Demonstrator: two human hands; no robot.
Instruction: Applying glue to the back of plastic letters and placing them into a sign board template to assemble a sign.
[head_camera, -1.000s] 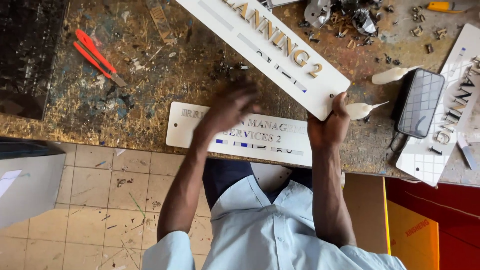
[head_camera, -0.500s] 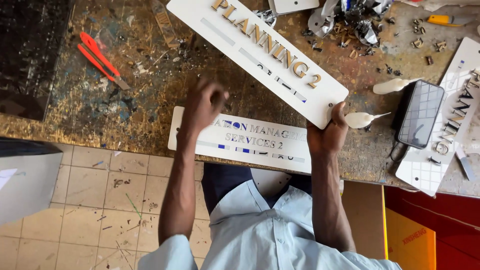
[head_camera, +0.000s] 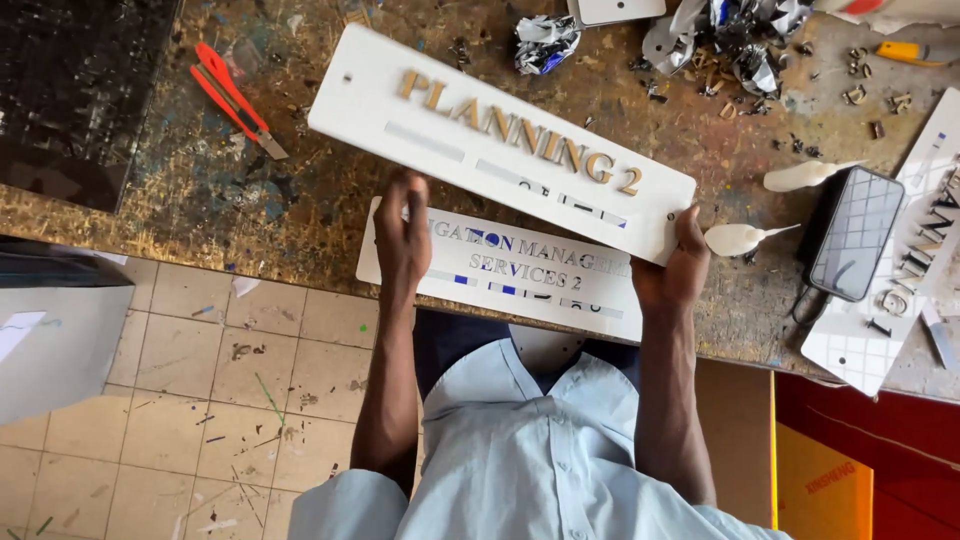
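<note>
Since half a second ago, the left hand (head_camera: 403, 232) has come up to the lower edge of the white sign (head_camera: 500, 140), fingers pressed together against it. At the sign's other end the right hand (head_camera: 672, 275) grips the corner, thumb on its face. Tilted above the workbench (head_camera: 300, 215), the sign overlaps a second sign (head_camera: 520, 270) lying flat beneath. Red cutters (head_camera: 232, 97) lie well apart; a phone (head_camera: 855, 233) rests nearby.
</note>
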